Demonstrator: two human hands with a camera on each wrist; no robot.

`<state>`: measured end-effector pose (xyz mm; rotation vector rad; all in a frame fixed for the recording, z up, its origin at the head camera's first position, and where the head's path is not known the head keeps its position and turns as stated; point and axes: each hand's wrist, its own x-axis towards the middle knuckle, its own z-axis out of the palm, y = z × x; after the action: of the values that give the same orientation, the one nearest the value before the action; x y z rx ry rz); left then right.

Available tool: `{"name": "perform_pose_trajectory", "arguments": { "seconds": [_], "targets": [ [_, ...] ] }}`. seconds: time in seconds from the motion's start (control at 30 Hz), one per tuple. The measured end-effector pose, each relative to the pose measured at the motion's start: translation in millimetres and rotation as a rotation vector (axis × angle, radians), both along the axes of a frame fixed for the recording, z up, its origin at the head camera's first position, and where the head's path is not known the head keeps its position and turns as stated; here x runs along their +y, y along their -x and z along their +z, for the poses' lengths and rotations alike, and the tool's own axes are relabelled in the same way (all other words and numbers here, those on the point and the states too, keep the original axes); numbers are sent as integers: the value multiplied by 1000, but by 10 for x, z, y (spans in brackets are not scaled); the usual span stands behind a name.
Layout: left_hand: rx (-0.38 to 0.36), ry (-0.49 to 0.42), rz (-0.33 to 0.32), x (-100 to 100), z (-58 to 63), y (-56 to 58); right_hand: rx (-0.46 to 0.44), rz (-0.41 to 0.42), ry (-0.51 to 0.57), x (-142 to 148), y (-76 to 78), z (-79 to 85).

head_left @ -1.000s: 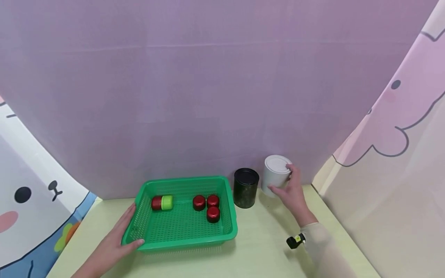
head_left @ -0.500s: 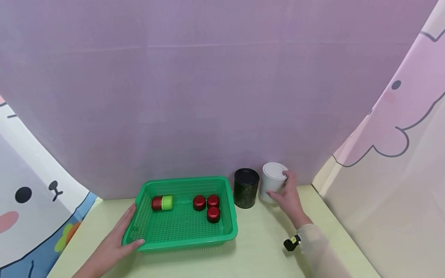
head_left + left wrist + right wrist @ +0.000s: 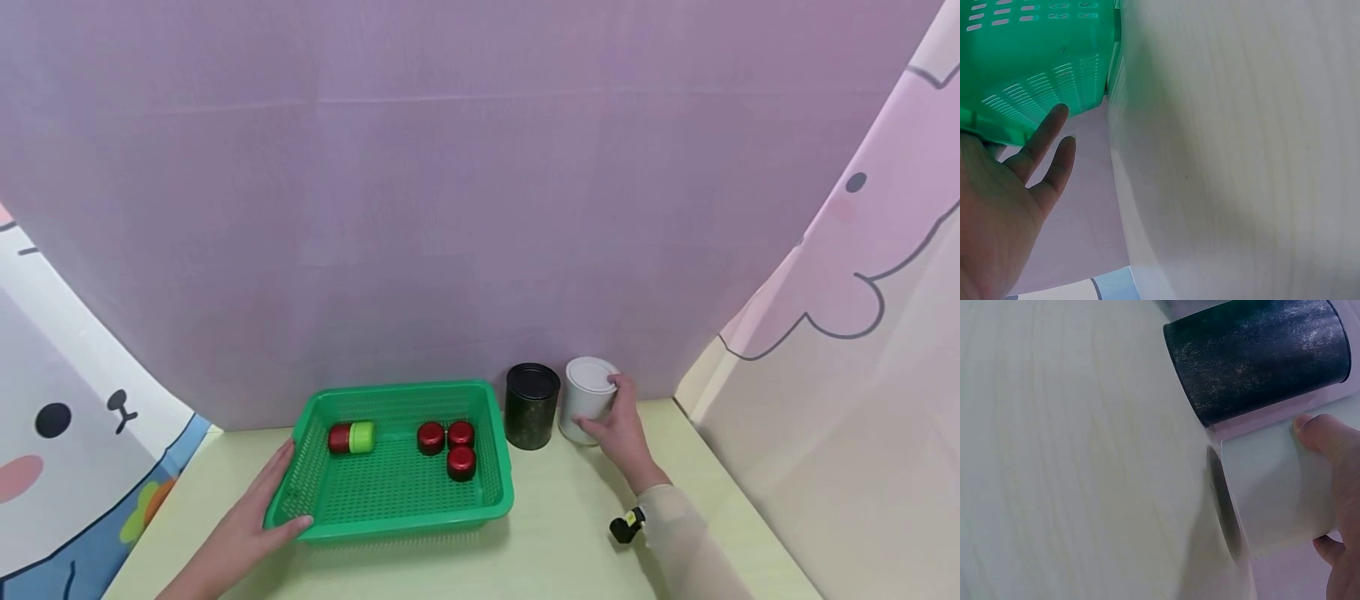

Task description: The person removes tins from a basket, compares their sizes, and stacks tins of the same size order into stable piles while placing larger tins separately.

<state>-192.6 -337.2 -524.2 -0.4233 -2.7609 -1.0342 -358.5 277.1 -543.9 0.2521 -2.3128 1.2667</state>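
Note:
A white lidded can [image 3: 588, 400] stands nearly upright beside a black lidded can [image 3: 531, 407] at the back right of the table. My right hand [image 3: 624, 433] grips the white can from its right side, thumb on the near wall and fingers behind. In the right wrist view a dark shadow strip shows under the white can's base [image 3: 1241, 519]; whether it fully touches the table I cannot tell. My left hand [image 3: 240, 525] rests on the left end of a green plastic basket [image 3: 397, 523], thumb at the near rim, fingers extended along the outer side [image 3: 1041, 140].
Inside the basket are several small red round-topped pieces [image 3: 461, 463] on the right and a red-and-green cylinder [image 3: 351, 437] lying on the left. A purple cloth wall [image 3: 465, 208] rises right behind the cans and basket. Printed panels [image 3: 840, 400] flank both sides.
My right hand has lowered the white can toward the table and brought it slightly left, closer to the black can. My left hand and the basket have stayed put.

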Motion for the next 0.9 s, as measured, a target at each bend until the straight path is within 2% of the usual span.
{"name": "perform_pose_trajectory", "arguments": {
  "seconds": [0.4, 0.7, 0.9],
  "targets": [
    [29, 6, -7, 13, -7, -15, -10, -7, -16, -13, 40, -131],
    [18, -7, -4, 5, -7, -14, -13, 9, 11, -46, 18, -137],
    [77, -8, -19, 11, 5, -19, -1, 10, 10, -50, 15, -146]
  ]
}}
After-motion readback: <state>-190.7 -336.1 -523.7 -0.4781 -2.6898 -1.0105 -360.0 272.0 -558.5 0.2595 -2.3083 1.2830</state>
